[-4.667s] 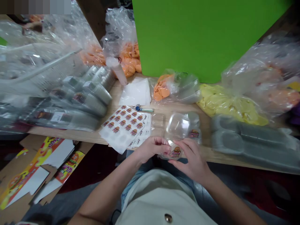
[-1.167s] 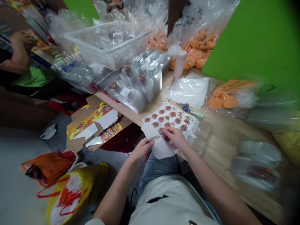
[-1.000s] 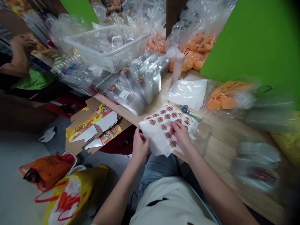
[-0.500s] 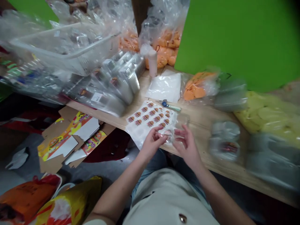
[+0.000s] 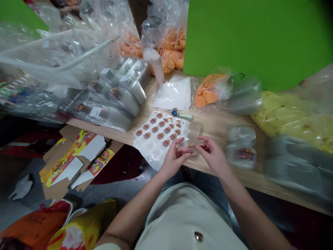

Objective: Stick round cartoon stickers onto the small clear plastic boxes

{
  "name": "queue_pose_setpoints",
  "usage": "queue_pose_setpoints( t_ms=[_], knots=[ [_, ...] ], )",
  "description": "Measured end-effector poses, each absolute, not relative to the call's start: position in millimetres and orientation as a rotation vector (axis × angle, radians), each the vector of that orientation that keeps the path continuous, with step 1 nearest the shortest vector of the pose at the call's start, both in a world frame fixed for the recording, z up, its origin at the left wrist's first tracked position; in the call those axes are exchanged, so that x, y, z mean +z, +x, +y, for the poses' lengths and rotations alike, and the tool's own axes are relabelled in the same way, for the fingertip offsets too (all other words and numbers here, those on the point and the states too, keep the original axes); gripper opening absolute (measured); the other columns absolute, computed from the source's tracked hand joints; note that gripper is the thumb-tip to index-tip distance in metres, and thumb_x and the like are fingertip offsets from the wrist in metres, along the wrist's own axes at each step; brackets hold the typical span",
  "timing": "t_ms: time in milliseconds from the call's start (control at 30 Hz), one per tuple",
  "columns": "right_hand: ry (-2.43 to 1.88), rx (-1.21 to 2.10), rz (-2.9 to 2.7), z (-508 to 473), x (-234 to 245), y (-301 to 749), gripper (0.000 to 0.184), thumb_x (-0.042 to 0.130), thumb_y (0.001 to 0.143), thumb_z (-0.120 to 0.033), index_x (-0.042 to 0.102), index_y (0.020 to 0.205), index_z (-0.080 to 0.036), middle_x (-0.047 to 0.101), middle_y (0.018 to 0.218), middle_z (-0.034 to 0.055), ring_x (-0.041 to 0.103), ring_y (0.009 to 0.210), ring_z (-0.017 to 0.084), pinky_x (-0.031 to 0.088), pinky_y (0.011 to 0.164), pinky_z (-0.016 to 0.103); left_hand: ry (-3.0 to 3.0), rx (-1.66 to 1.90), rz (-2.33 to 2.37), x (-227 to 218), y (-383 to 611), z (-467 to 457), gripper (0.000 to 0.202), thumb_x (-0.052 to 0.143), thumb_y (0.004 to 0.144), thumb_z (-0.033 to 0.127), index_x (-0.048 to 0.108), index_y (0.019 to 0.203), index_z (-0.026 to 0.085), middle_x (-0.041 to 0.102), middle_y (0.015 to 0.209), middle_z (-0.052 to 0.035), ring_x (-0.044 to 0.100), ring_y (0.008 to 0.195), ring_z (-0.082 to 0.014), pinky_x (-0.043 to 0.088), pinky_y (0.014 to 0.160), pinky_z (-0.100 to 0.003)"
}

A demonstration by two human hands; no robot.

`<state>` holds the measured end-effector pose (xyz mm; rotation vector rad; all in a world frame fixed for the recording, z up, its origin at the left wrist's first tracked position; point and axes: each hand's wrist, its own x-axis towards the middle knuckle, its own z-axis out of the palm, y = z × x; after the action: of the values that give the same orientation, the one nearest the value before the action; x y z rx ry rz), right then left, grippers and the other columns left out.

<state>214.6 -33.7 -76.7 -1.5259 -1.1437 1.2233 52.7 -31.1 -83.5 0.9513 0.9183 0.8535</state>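
Left hand [image 5: 175, 155] and right hand [image 5: 212, 151] are held close together at centre frame, just above the front edge of the wooden table [image 5: 221, 130]. Between them is a small round burger sticker [image 5: 192, 148], clear of the table surface.

Right hand: thumb and forefinger are pressed together, pinching the sticker at its right side; the other fingers are loosely curled. Left hand: the fingers are extended toward the sticker's left side, with the fingertips [image 5: 186, 150] touching it or just beside it. Contact appears likely, but the view is soft here and it cannot be confirmed.

A clear plastic container [image 5: 195, 133] stands on the table directly behind the sticker, its outline blurred. To its left lies a sheet of burger stickers [image 5: 158, 137], with its near edge just beside the left hand and bare spots in its lower part. Beyond the sheet are a small blue-handled tool [image 5: 179, 113] and a stack of white sheets [image 5: 173, 93].

To the right are a bag of orange discs [image 5: 208, 92], a blurred labelled container [image 5: 240, 147] and a bag of yellow discs [image 5: 283, 114]. Wrapped stacks of labelled containers [image 5: 114, 97] occupy the table's left side, with a white plastic basket [image 5: 62, 59] at upper left.
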Motion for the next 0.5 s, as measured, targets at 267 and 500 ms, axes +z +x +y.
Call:
queue_pose_setpoints(
  t_ms=[267, 500],
  knots=[
    [-1.601, 1.12, -0.826, -30.3, -98.2, 226.1, 0.05, 0.064, 0.067, -0.035, 0.049, 0.112, -0.018, 0.06, 0.072, -0.0008, 0.054, 0.063, 0.013, 0.04, 0.056, 0.025, 1.797, 0.82, 1.159, -105.6, 45.5, -9.8, 0.068, 0.065, 0.07, 0.022, 0.035, 0.131, 0.021, 0.042, 0.135, -0.0122, 0.042, 0.121, -0.0253, 0.035, 0.098, -0.041],
    [-1.677, 1.083, -0.878, -26.7, -118.2, 213.0, 0.053, 0.065, 0.066, -0.037, 0.048, 0.112, -0.017, 0.061, 0.07, -0.0003, 0.057, 0.065, 0.015, 0.043, 0.062, 0.028, 2.073, 0.709, 1.018, -127.4, 45.1, -0.4, 0.069, 0.057, 0.075, 0.017, 0.024, 0.137, 0.019, 0.04, 0.137, -0.0122, 0.037, 0.127, -0.0227, 0.03, 0.104, -0.042]
  ],
)
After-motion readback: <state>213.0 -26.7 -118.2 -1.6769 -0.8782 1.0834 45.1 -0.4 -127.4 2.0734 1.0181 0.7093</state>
